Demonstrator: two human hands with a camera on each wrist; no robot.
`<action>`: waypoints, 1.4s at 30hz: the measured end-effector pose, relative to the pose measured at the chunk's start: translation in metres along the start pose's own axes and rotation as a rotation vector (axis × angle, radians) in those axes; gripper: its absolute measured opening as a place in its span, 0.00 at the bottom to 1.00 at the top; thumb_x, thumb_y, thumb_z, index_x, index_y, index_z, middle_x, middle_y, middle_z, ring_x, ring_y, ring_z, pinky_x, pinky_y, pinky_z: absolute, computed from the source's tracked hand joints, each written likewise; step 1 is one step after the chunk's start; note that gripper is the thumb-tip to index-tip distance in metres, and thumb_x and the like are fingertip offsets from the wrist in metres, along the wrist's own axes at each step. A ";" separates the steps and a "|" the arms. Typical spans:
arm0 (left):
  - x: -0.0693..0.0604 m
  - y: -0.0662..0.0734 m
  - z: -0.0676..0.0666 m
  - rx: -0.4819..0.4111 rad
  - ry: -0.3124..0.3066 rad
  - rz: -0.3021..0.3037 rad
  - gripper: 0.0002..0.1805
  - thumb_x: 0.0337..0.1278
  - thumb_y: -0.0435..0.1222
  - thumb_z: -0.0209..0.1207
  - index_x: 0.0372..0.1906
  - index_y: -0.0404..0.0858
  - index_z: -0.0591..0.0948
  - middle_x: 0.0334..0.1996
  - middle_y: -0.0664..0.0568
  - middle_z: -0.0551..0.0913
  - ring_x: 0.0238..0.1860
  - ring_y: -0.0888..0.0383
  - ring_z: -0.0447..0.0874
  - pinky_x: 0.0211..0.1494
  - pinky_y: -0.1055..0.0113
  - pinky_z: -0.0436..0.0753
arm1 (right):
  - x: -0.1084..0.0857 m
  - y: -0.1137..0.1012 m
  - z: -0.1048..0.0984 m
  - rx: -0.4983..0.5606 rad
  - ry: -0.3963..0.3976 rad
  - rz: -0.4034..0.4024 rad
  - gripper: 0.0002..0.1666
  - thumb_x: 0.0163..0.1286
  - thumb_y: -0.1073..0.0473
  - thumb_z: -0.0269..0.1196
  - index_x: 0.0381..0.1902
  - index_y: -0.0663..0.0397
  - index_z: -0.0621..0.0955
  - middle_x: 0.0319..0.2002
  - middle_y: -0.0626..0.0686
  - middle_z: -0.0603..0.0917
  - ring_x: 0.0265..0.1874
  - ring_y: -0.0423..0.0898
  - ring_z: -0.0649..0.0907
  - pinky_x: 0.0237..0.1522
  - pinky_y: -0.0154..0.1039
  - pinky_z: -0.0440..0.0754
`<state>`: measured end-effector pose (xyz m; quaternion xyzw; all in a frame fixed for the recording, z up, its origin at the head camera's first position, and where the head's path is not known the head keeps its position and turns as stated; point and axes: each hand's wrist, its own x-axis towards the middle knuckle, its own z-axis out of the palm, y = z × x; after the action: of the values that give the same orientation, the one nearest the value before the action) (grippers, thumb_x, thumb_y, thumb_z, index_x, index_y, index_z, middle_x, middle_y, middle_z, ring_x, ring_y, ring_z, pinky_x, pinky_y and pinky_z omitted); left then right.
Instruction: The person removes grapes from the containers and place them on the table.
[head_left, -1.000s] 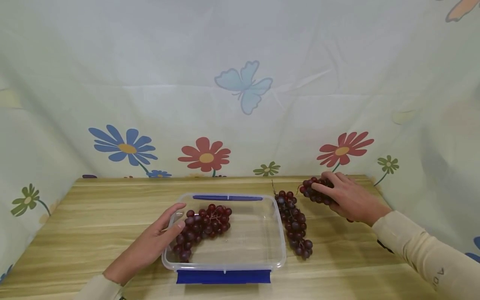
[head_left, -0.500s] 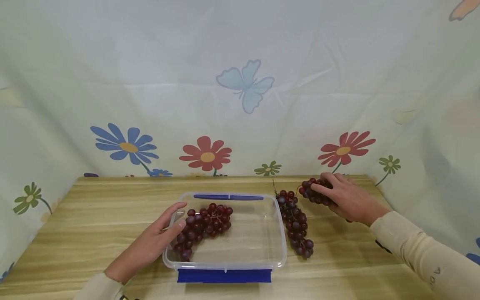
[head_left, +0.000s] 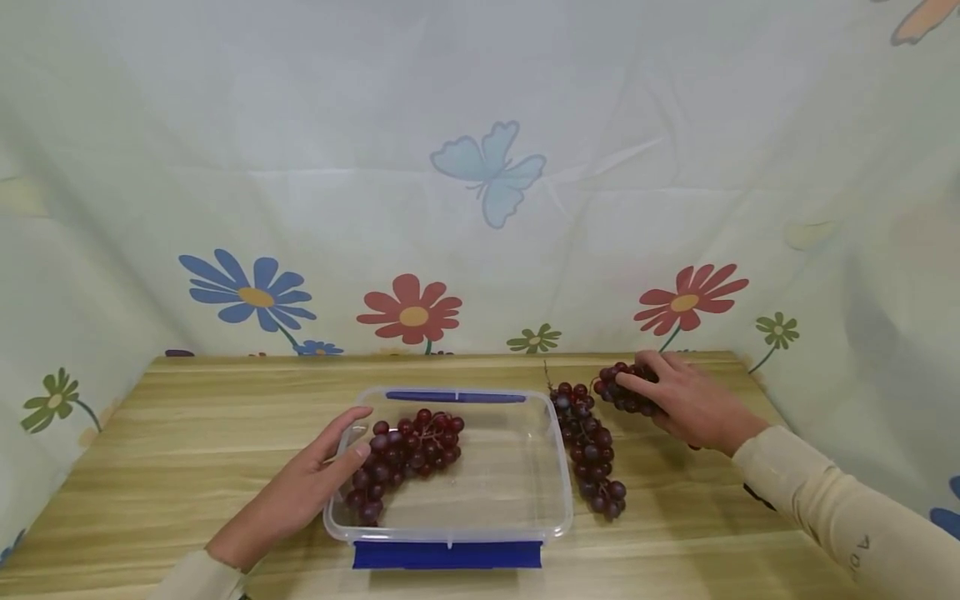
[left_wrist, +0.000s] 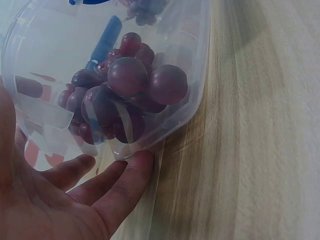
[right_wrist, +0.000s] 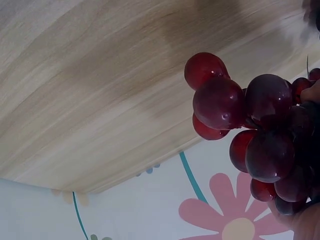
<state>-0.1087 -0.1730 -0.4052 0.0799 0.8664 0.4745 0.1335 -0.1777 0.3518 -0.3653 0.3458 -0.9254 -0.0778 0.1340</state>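
In the head view a clear plastic container (head_left: 498,500) with blue clips sits on the wood-grain table. A bunch of dark red grapes (head_left: 390,458) lies in its left half. My left hand (head_left: 300,483) rests at the container's left side, thumb above the rim; in the left wrist view its fingertips touch the outer wall. Right of the container lies a second bunch of grapes (head_left: 591,450), stem pointing away. Behind and right of that, my right hand (head_left: 693,400) grips a third bunch of grapes (right_wrist: 270,135) from above, partly hiding it.
The wood-grain table (head_left: 187,442) runs back to a pale cloth backdrop (head_left: 337,150) printed with flowers and a butterfly. The same cloth stands at both sides. One blue clip (head_left: 447,555) hangs down at the container's front edge.
My right hand and the bunch of grapes in it have shifted slightly left and nearer. The left hand, the container and the other two bunches stay put.
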 end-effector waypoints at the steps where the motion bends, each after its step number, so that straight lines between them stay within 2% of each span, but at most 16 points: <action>1: 0.000 0.000 0.000 0.002 0.001 -0.001 0.32 0.81 0.57 0.47 0.81 0.60 0.56 0.83 0.36 0.55 0.77 0.25 0.61 0.69 0.33 0.77 | 0.000 0.000 0.001 0.002 -0.001 -0.002 0.38 0.61 0.60 0.78 0.68 0.42 0.77 0.60 0.61 0.76 0.51 0.60 0.82 0.51 0.62 0.87; 28: -0.001 0.001 0.000 -0.022 -0.005 -0.019 0.31 0.81 0.56 0.48 0.81 0.61 0.57 0.83 0.35 0.53 0.77 0.24 0.62 0.67 0.33 0.79 | 0.002 -0.001 0.008 0.002 -0.031 0.008 0.43 0.56 0.61 0.81 0.69 0.40 0.77 0.60 0.60 0.75 0.52 0.60 0.83 0.51 0.63 0.88; 42: -0.001 0.002 0.000 -0.025 -0.006 -0.016 0.32 0.81 0.56 0.48 0.81 0.61 0.56 0.82 0.34 0.56 0.77 0.25 0.61 0.67 0.34 0.79 | 0.006 -0.002 0.007 0.005 -0.069 0.011 0.43 0.57 0.61 0.81 0.69 0.40 0.77 0.62 0.61 0.75 0.56 0.61 0.82 0.51 0.64 0.87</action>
<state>-0.1075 -0.1723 -0.4029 0.0727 0.8607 0.4839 0.1408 -0.1829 0.3473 -0.3713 0.3382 -0.9316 -0.0868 0.1015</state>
